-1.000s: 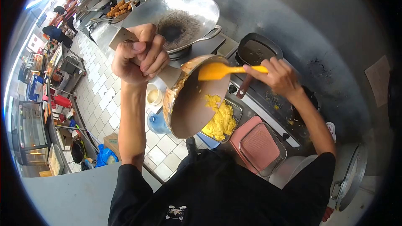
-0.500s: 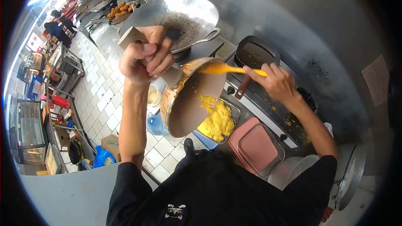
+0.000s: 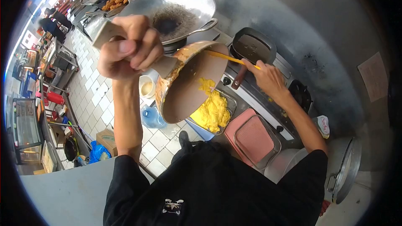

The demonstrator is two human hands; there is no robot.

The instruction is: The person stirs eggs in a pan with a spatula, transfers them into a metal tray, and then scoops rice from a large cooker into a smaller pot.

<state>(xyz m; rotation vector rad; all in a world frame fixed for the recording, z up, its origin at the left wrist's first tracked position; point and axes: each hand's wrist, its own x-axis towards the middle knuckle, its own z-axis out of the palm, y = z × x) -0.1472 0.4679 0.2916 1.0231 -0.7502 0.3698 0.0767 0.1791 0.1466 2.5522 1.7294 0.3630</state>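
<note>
Head view: a tilted pan [image 3: 184, 94] sits at the centre of the picture, its mouth tipped toward 5 o'clock. The left hand [image 3: 125, 48] is clenched round its pale handle at 10 o'clock. Soft yellow scrambled egg [image 3: 212, 111] hangs at the pan's lower lip and heaps in a steel tray [image 3: 231, 105] just beneath. The right hand [image 3: 268, 77], at 3 o'clock, grips an orange spatula [image 3: 224, 56] whose blade touches the pan's upper rim, where egg residue clings. The pan looks stiff and fairly weighty for one hand, so the long handle is the sound place to hold. The egg seems moist, loose and easily broken, and the spatula light and slightly flexible. At 12 o'clock stands a large wok [image 3: 184, 4] with a dark pan [image 3: 253, 46] to its right. A pink lidded box [image 3: 256, 137] lies at 4 o'clock, and a small cup [image 3: 146, 87] and a blue bottle [image 3: 151, 117] at 8 o'clock.
</note>
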